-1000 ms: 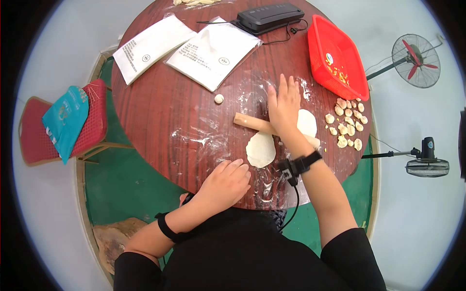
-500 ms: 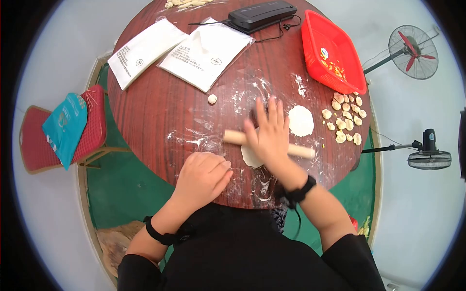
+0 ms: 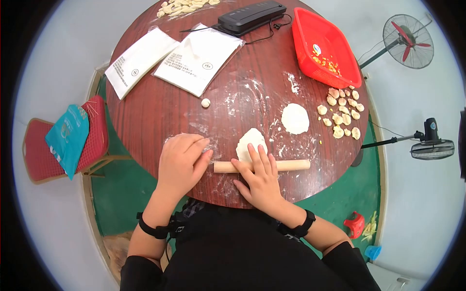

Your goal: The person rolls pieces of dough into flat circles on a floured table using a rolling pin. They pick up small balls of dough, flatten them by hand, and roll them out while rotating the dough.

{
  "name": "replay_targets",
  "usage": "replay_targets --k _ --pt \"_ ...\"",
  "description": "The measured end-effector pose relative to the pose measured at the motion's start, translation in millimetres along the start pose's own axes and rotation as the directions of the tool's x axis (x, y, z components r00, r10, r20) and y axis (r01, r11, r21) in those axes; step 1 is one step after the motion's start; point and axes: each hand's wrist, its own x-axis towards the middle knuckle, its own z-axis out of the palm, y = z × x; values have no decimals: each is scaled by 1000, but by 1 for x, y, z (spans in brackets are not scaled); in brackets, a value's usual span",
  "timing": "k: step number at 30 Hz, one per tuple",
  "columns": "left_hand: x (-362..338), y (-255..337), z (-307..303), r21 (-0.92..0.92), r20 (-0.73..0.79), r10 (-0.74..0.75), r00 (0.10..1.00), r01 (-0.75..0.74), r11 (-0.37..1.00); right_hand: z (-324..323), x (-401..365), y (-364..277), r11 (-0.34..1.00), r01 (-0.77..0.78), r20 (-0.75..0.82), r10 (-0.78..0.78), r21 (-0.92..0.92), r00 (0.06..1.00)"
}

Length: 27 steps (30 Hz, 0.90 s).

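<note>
Head view: the right hand is laid flat on the pin, its fingers spread open across the wood, gripping nothing. The pin lies crosswise near the tabletop's 6 o'clock edge. A dough disc is seen at 12 o'clock of the pin, touched by the fingertips. The left hand is rested palm-down at 9 o'clock of the pin, fingers loosely bent and empty. A second disc lies at 1 o'clock, apart from the pin.

Right hand flat, palm down; left hand loosely curled.
</note>
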Motion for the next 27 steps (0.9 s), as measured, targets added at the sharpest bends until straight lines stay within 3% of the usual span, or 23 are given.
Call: replay_targets --k 4,6,8,9,11,13,16,18,19,21,22,24,25,27 --pt "6 -4 1 15 12 -32 999 32 999 2 13 4 996 -25 -42 29 88 999" --pt "11 -6 10 5 19 -42 999 42 999 -4 22 7 990 74 -30 -71 119 997" --pt "20 -6 28 -142 172 -92 981 117 983 -20 32 16 977 140 -72 -129 163 989" --pt "27 -7 37 -133 171 -93 981 116 984 -32 35 21 958 202 -106 -184 202 977" --pt "44 -7 56 -282 317 -48 947 143 949 -61 35 29 962 200 -165 -169 189 972" --pt "66 -8 76 -243 364 1 931 94 965 -80 28 43 873 4 -215 115 487 970" --pt "89 -6 97 -236 500 114 859 8 972 -104 10 67 922 -15 -363 168 387 916" --pt "94 -6 112 -299 597 174 783 16 954 -110 -2 80 613 8 -394 498 790 773" --pt "99 -2 111 -300 601 179 779 12 954 -119 -6 82 599 15 -394 508 801 766" --pt "109 5 108 -155 826 66 559 113 981 -126 -14 94 614 36 -434 513 788 741" --pt "108 5 108 -154 830 68 554 111 982 -127 -16 95 612 34 -433 518 790 737" --pt "102 4 107 -116 743 104 662 -26 993 -130 -19 97 577 44 -440 568 815 696" --pt "101 5 105 -114 744 104 660 -28 993 -131 -19 96 575 46 -440 570 817 694" --pt "102 10 100 -239 673 185 716 -26 971 -133 -19 96 600 24 -452 574 800 683"
